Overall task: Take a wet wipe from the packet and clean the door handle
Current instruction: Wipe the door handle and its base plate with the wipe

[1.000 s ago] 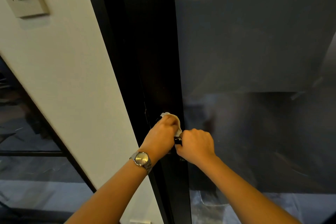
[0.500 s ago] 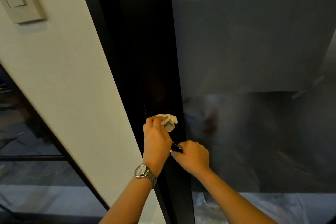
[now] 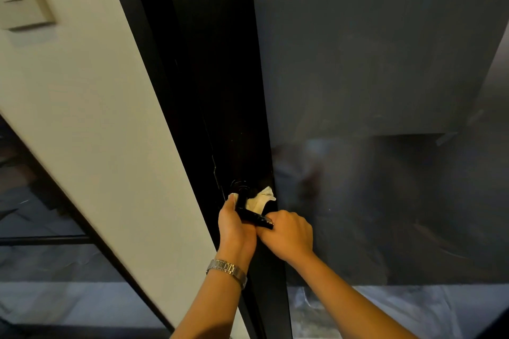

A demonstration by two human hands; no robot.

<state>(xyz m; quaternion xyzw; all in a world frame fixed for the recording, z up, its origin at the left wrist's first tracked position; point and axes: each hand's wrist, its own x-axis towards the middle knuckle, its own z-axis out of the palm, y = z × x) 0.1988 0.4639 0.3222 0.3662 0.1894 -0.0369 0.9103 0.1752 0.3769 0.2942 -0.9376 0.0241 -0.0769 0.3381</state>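
Gripping the wipe (image 3: 260, 200) against the black handle (image 3: 249, 215) low on the door (image 3: 220, 91), left hand (image 3: 236, 231) curled round both, right hand (image 3: 290, 234) clenched on the handle's free end.

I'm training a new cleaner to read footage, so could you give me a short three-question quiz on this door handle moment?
1. True or false: the right hand grips the free end of the black door handle.
2. Where is the wet wipe? A: on the floor. B: held by the left hand at the handle's neck. C: inside a packet.
3. Fill in: the wristwatch sits on the ___ wrist.
Key: 1 true; 2 B; 3 left.
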